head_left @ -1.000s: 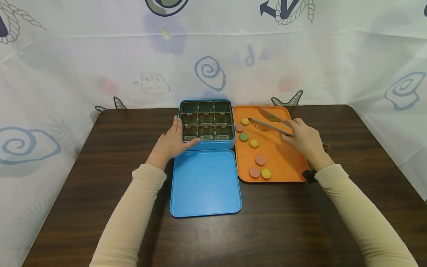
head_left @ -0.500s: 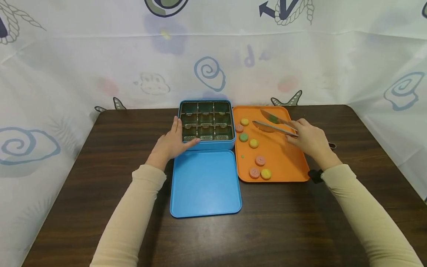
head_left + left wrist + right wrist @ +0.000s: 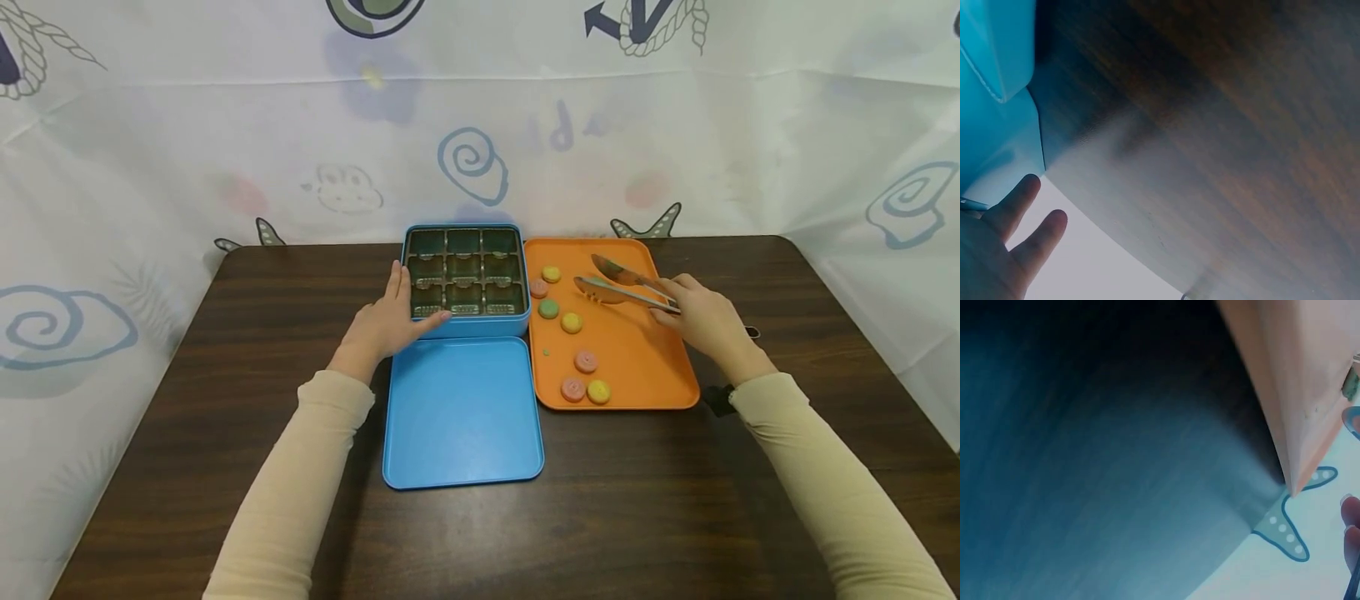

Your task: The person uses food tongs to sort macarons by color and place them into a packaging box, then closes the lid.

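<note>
Left hand [image 3: 384,323], fingers straight, against blue box [image 3: 483,327], nine-compartment insert [image 3: 464,268] inside, right hand [image 3: 707,318] gripping tongs [image 3: 619,273], orange tray [image 3: 637,367] right of box, bearing macarons [image 3: 572,322].

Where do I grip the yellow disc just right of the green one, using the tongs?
Probably by its round rim, coming from the right: the right hand holds the tongs spread there. Close on the far and near edges; the yellow disc lies flat, both edges clear, with the green disc close on its left.
</note>
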A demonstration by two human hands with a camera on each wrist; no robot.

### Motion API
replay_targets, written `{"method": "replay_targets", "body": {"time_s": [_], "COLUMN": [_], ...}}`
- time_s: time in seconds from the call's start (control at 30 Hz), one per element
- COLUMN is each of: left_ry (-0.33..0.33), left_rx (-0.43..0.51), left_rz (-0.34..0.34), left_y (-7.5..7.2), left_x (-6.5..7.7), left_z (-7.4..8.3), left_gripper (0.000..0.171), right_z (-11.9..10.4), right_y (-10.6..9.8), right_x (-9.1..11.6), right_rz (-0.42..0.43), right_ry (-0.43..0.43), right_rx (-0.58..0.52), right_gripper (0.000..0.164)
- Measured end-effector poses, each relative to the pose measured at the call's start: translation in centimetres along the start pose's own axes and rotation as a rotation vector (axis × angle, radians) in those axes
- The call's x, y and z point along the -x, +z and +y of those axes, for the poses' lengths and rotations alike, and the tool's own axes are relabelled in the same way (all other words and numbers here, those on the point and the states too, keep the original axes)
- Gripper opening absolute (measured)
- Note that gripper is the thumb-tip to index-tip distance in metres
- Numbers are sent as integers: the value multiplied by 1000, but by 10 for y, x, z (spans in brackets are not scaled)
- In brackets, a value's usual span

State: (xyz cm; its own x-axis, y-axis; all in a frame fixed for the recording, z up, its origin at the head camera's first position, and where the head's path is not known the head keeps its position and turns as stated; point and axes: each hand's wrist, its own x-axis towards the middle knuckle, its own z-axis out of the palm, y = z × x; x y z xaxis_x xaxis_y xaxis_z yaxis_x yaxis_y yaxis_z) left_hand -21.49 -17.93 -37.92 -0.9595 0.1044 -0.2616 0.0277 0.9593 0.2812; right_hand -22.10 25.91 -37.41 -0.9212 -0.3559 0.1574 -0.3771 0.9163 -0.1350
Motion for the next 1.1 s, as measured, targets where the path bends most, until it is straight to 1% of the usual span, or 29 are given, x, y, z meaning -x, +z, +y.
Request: {"method": "replay_targets", "body": {"time_s": [0.2,0.37,0.63,0.83,1.1], "left_ry": [7,1,-1,-6,-9], "left_rx": [-10,-4,1,14,18], "left_rz": [2,-7,-9,-14,-18], "left_y": [-1,-2,-3,-4,-1], "left_x": [-2,-3,-3,-1,-1], "left_z": [0,-1,-1,1,1], "left_gripper": [110,110,111,110,110], "right_z": [1,1,2,1,1], "right_y": [3,4,6,7,9], "right_x": [-2,-4,-6,-4,1], "right_rz": [-6,-13,-14,25,75], "right_ry": [-14,-5,-17,-37,-67], "right_rx": [-5,-16,-24,-28,-36], "right_gripper": [46,43,38,36,31]}}
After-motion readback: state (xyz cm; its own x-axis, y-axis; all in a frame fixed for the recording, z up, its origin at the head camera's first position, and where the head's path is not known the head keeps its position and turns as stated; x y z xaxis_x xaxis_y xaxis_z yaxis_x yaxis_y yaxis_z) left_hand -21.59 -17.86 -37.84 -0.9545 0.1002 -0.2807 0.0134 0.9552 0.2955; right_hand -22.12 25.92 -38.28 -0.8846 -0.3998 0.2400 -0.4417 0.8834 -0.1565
